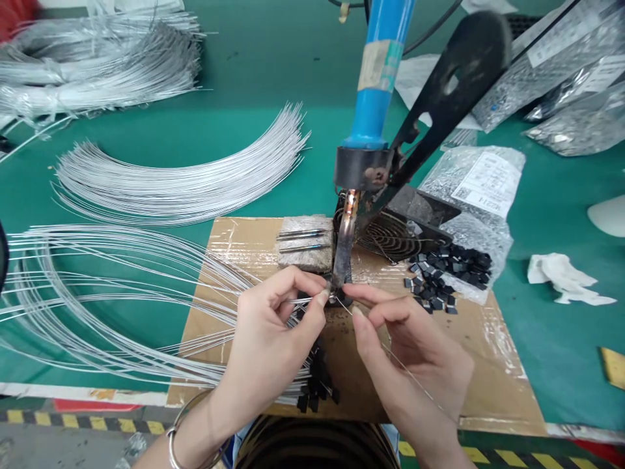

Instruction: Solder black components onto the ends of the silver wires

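A blue-handled soldering iron (378,91) is clamped in a black metal stand (449,85), its tip pointing down between my hands. My left hand (273,339) pinches a white wire (299,301) between thumb and forefinger, with its end right by the iron's tip. My right hand (415,352) is closed on a thin strand of solder wire (422,385), whose front end reaches toward the same spot. The fingertips hide just what touches at the tip. Under my left hand lie white wires with black pieces (319,374) at their ends.
Cardboard (493,371) covers the green table (273,85) here. Loose black pieces (444,270) lie right of the iron, beside plastic bags (481,176). A curved bundle of white wires (180,182) lies left. A worn pad (305,257) carries two thin rods.
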